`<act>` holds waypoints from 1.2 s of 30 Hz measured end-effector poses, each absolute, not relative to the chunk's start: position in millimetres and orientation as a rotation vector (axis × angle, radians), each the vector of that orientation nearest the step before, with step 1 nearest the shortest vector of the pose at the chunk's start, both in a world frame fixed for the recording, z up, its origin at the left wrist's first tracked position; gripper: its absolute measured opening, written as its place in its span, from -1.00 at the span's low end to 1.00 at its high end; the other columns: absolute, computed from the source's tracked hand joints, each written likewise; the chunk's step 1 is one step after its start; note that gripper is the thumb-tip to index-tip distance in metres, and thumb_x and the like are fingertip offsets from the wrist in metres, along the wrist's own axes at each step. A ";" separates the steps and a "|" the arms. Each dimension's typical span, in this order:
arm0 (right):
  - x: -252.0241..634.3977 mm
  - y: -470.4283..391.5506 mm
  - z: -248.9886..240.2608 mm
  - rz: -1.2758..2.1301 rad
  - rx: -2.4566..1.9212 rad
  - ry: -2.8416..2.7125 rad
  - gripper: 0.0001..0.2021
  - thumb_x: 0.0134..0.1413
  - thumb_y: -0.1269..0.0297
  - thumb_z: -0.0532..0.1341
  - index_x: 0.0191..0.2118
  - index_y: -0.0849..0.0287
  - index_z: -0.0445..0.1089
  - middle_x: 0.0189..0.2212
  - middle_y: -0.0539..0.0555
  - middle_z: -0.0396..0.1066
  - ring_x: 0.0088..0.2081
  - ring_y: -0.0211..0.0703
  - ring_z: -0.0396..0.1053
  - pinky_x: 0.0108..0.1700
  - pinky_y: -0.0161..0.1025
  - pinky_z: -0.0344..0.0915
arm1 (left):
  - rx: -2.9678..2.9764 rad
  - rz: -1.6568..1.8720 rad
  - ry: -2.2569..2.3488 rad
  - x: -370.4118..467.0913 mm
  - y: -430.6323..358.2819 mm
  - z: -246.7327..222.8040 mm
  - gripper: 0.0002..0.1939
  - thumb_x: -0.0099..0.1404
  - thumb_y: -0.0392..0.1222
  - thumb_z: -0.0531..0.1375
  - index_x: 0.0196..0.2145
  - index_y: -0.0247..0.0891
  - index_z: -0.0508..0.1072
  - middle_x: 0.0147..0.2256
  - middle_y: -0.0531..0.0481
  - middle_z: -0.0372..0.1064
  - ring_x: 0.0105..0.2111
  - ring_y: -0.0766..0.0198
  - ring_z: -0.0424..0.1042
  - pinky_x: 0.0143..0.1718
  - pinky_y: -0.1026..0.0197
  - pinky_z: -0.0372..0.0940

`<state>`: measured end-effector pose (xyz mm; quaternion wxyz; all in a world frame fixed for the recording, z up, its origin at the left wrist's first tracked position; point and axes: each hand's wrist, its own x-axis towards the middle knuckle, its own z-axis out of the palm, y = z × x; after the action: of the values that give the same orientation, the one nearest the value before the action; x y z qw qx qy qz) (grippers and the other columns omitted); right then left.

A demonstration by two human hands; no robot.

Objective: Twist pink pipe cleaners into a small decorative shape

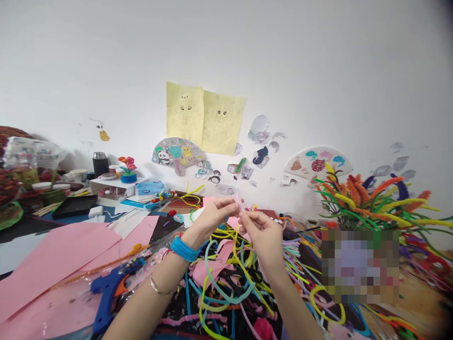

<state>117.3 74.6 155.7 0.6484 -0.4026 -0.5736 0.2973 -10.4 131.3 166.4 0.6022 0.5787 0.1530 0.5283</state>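
Note:
Above the middle of the cluttered table, my left hand (216,212) and my right hand (261,231) meet at a thin, pale pink strip (239,202). The fingers of both hands are closed on it, and its upper end sticks up over the fingertips. Its exact kind is too small to make out. Around my left wrist are a blue band (184,249) and a silver bangle. Beneath the hands lies a tangle of yellow, teal and blue pipe cleaners (244,293) with scraps of pink paper (214,274).
A blue glue gun (108,288) and pink paper sheets (60,250) lie at the left. Pipe-cleaner flowers (364,198) stand at the right, their base blurred out. Further back are a white box stand (116,187) and a dark flask (100,165) near the wall.

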 end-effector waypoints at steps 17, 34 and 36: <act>121.2 75.0 159.0 0.328 -1.077 -1.467 -0.78 0.03 0.15 0.20 -0.32 0.19 0.45 -0.47 0.06 0.47 -0.51 -0.20 0.36 -0.46 -0.28 0.31 | 1.443 1.248 0.517 -11.2 126.9 168.9 -0.79 0.05 -0.11 0.30 -0.49 -0.34 0.57 -0.53 -0.03 0.45 -0.50 0.34 0.32 -0.39 0.27 0.20; 119.8 74.4 153.5 -0.230 -1.026 -1.788 -0.83 0.17 0.34 0.07 -0.22 0.15 0.40 -0.29 0.10 0.44 -0.30 -0.14 0.39 -0.27 -0.25 0.30 | 1.411 1.283 0.666 -12.6 130.0 169.0 -0.82 0.04 -0.12 0.28 -0.51 -0.32 0.56 -0.61 0.01 0.38 -0.59 0.38 0.25 -0.51 0.30 0.13; 122.9 75.5 153.4 -0.238 -1.029 -1.853 -0.81 0.18 0.37 0.05 -0.17 0.14 0.39 -0.25 0.11 0.43 -0.24 -0.12 0.39 -0.24 -0.25 0.30 | 1.424 1.285 0.684 -13.5 132.4 167.6 -0.80 0.05 -0.11 0.28 -0.51 -0.32 0.56 -0.61 0.01 0.38 -0.59 0.38 0.25 -0.51 0.31 0.13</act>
<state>122.9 75.5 153.4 0.4834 -0.4223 -0.7605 -0.0976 -13.5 132.4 167.6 0.5249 0.5953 0.2860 0.5369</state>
